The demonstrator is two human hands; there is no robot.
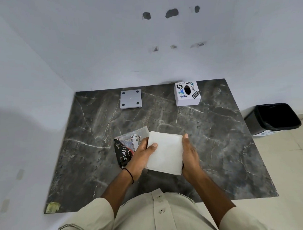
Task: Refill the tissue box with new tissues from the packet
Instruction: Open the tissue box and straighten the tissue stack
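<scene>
A white stack of tissues (165, 153) is held above the dark marble table (216, 138), near its front middle. My left hand (142, 155) grips the stack's left edge with the thumb on top. My right hand (190, 156) holds its right edge. Under my left hand lies the black and clear tissue packet (124, 146), partly hidden. The white tissue box (187, 93) with stickers and an oval opening on top stands at the back right of the table. A grey square lid or base (130, 99) with round pads at its corners lies at the back left.
A black waste bin (274, 118) stands on the floor to the right of the table. White walls close the table in at the back and left. A yellowish tape patch (52, 207) marks the front left corner.
</scene>
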